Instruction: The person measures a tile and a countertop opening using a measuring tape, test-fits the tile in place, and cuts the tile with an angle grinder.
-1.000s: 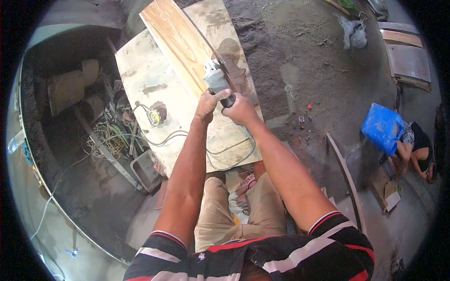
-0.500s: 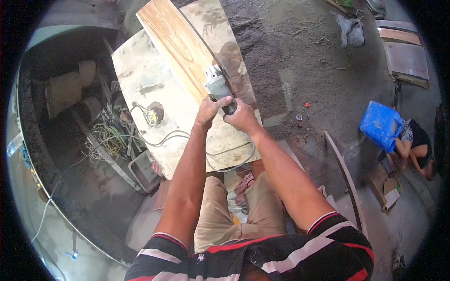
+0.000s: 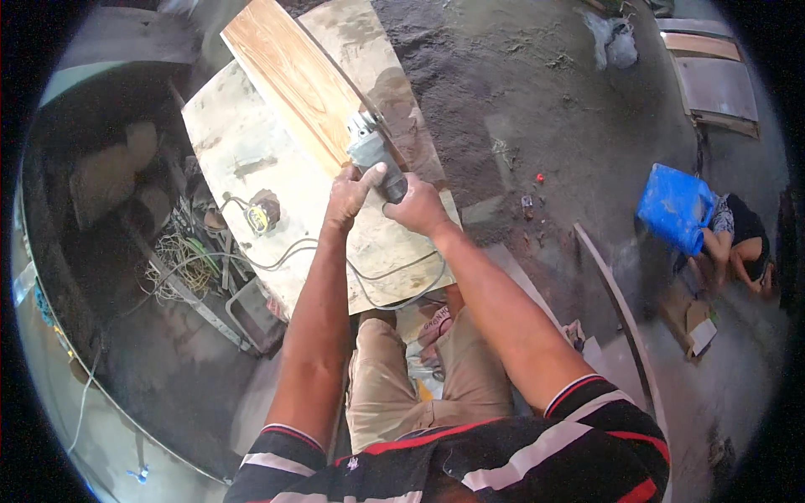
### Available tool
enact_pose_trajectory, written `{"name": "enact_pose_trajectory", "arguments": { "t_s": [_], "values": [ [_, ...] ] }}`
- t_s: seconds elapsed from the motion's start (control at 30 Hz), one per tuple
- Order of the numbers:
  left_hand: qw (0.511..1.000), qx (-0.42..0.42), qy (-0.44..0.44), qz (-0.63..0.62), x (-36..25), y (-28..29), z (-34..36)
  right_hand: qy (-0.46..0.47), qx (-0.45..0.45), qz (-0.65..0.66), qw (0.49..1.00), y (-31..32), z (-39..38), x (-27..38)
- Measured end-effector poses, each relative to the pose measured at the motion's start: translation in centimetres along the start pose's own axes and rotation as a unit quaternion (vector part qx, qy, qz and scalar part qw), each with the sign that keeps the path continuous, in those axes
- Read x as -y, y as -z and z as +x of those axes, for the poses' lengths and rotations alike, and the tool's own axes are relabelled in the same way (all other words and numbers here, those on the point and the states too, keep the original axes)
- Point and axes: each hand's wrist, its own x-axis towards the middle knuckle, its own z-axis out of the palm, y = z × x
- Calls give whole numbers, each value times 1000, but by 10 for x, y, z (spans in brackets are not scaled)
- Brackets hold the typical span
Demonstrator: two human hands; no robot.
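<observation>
Both my hands are on a grey angle grinder (image 3: 369, 152) with a metal head and a dark rear body. My left hand (image 3: 350, 193) is closed at its left side, thumb laid over the body; its other fingers are partly hidden. Round the dark rear end my right hand (image 3: 417, 205) is wrapped. The grinder's head rests over the right edge of a long wood-grain plank (image 3: 293, 75), near its closer end; its disc is barely visible. Under the plank lies a pale, stained board (image 3: 319, 281). A yellow and black tape measure (image 3: 258, 219) sits on this board, left of my hands.
A grey cord (image 3: 377, 277) loops across the board below my hands. To the left stands a large dark round tub (image 3: 75, 285) holding pipes, wire and scraps. At right, another person (image 3: 742, 243) crouches beside a blue jug (image 3: 673, 205). A curved strip (image 3: 612, 293) lies nearer me.
The view has shifted slightly, so the board and plank appear farther left. The grinder, held in both hands, has moved a little farther from me along the plank's right edge.
</observation>
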Motion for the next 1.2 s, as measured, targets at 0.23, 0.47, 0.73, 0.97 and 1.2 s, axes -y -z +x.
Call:
{"name": "enact_pose_trajectory", "arguments": {
  "t_s": [0.23, 0.47, 0.73, 0.97, 1.2],
  "values": [
    [1000, -3, -2, -26, -9, 4, -2, -5, 1, -4, 1000, -4, 2, -5],
    [998, -5, -10, -57, -1, 1, 1, 25, -24, -4, 999, -8, 3, -12],
    [999, -15, 5, -34, 0, 5, 6, 5, -9, 4, 1000, -7, 4, -9],
    [999, -27, 0, -35, 19, 6, 13, 2, 8, 36, 999, -4, -4, -7],
    [999, 0, -9, -54, 23, 4, 13, -14, 3, -6, 1000, -5, -7, -15]
  ]
}}
